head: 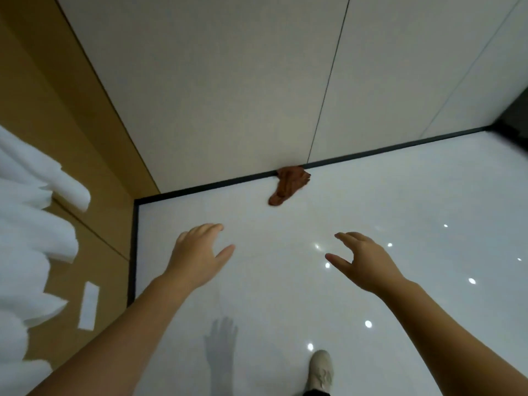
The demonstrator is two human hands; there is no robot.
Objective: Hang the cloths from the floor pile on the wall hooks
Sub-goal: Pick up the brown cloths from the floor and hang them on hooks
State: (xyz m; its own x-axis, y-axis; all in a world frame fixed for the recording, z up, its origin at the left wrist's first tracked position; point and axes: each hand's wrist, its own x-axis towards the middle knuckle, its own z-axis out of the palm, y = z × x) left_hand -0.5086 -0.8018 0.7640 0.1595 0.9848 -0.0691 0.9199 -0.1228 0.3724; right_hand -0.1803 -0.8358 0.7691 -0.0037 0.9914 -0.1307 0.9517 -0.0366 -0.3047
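Observation:
A crumpled brown cloth (290, 184) lies on the glossy white floor (371, 212), touching the dark baseboard of the far wall. Both my hands reach out above the floor, short of the cloth. My left hand (198, 254) has its fingers spread and holds nothing. My right hand (361, 260) is also open, thumb apart from the fingers, empty. Several white cloths (31, 235) hang along the tan wall at the left edge of the view; their hooks are hidden.
A tan wall panel (57, 110) stands on the left with a white label (89, 305) on it. A white panelled wall (228, 81) runs across the back. My beige shoe (321, 370) is on the floor at the bottom.

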